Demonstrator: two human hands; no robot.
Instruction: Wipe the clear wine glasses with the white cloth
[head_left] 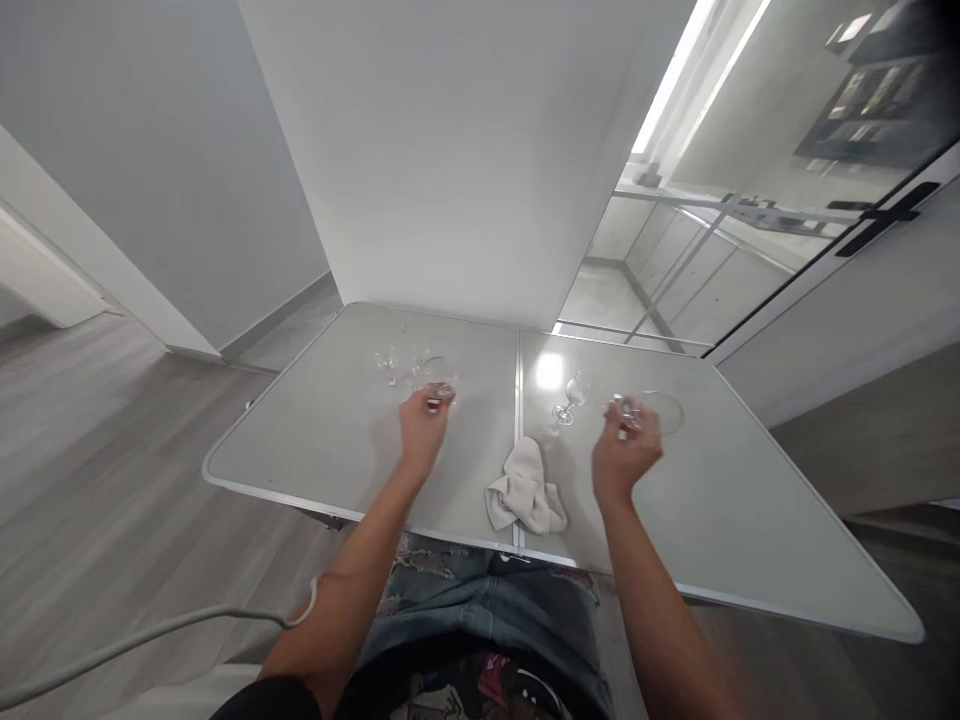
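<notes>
My left hand (424, 428) is closed, its fingertips pinching a clear stemmed wine glass (435, 370) over the left half of the table. Just beyond it stand clear glasses (388, 364), faint against the pale top. My right hand (626, 455) is closed on another wine glass (661, 411), which is tilted with its bowl toward the right. Between the hands, right of the table seam, a wine glass (571, 398) rests on the table. Nearer to me lies a crumpled off-white cloth (525, 490), across the seam.
The pale folding table (315, 430) has a metal rim and a centre seam. A white wall (450, 180) rises behind it. At the right are a glass-paned door (720, 230) and its black handle (889, 217). A white cable (187, 617) runs past my left forearm.
</notes>
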